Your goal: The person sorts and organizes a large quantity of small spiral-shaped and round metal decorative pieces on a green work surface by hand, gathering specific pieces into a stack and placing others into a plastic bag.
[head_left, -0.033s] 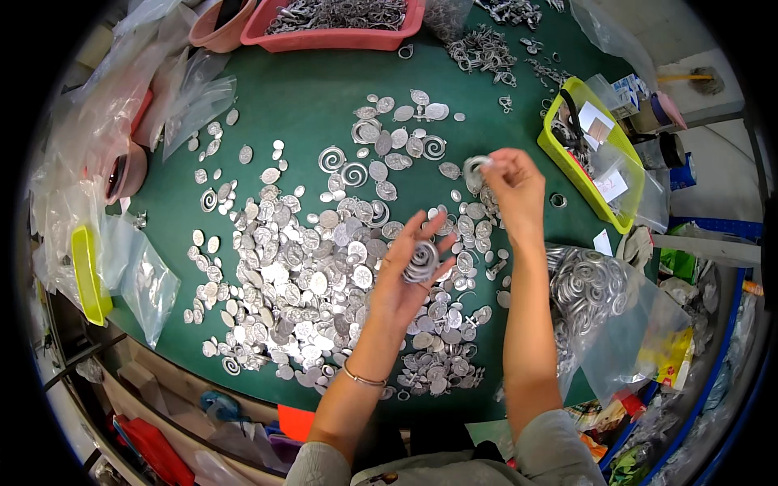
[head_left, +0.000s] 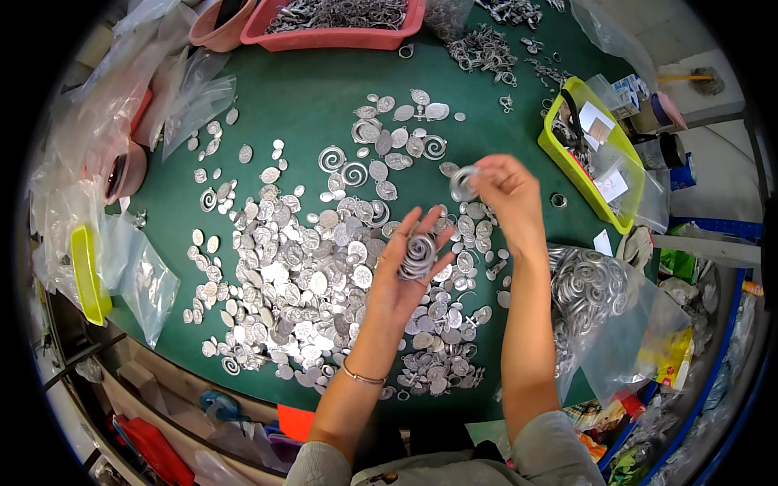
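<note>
I see my left hand point(head_left: 409, 271) turned palm up above the green table point(head_left: 308, 105), fingers loosely spread, cradling a small stack of silver spiral pieces point(head_left: 418, 256) on the palm; the grip is wide, more a cupped rest than a pinch; a thin bracelet point(head_left: 362, 377) sits at that wrist. My right hand point(head_left: 509, 194) is raised just beyond and to the right of it, fingertips pinched narrowly on a single silver spiral point(head_left: 464, 183) held out to its left side; the two hands are near each other but apart. Against the earlier picture I find no difference I can tell; both hands sit in the same places, the stack lies on the same palm and the single spiral is at the same fingertips.

Below the hands lies a broad scatter of silver oval charms point(head_left: 300, 275) covering the middle of the table; a few loose spirals point(head_left: 344, 166) lie flat at its far edge. To my right a clear plastic bag point(head_left: 600, 304) holds a heap of spirals, close beside my right forearm; farther right stands a yellow-green tray point(head_left: 567, 162) with small papers in it. At the far edge a pink tray point(head_left: 340, 36) is filled with metal parts; clear bags point(head_left: 138, 275) and a yellow-green scoop point(head_left: 87, 275) lie at my left.
</note>
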`<state>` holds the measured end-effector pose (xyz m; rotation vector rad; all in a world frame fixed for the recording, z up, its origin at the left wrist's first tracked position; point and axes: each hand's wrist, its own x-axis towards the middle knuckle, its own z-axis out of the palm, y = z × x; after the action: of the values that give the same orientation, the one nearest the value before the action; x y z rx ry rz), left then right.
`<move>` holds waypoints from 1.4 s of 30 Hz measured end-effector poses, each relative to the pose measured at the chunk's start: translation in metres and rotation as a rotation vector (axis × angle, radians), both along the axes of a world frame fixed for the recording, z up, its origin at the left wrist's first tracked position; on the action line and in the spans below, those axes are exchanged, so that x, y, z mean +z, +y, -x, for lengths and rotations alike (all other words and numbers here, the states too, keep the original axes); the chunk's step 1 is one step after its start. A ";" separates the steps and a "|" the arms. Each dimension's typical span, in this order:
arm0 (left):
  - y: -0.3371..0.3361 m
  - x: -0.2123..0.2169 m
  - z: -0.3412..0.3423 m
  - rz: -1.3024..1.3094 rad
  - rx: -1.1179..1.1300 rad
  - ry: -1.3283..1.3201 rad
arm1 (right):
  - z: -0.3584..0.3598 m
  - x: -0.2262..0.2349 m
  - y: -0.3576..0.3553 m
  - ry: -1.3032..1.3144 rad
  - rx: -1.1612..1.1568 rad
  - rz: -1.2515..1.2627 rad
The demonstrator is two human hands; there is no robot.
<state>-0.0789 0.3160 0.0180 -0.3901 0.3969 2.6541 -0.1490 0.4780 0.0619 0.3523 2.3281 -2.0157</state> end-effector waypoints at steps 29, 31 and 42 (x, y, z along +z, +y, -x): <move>-0.048 -0.015 -0.006 -0.318 0.050 0.113 | 0.082 -0.072 -0.102 0.763 0.107 -0.825; -0.052 -0.014 -0.011 -0.324 0.058 0.118 | 0.066 -0.073 -0.092 0.632 0.193 -0.873; -0.053 -0.002 -0.027 -0.083 0.018 0.076 | 0.088 -0.069 -0.102 0.706 0.175 -0.994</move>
<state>-0.0521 0.2626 0.0160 -0.2682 0.3066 2.6983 -0.2375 0.3755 -0.0072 -0.6457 3.4576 -0.8029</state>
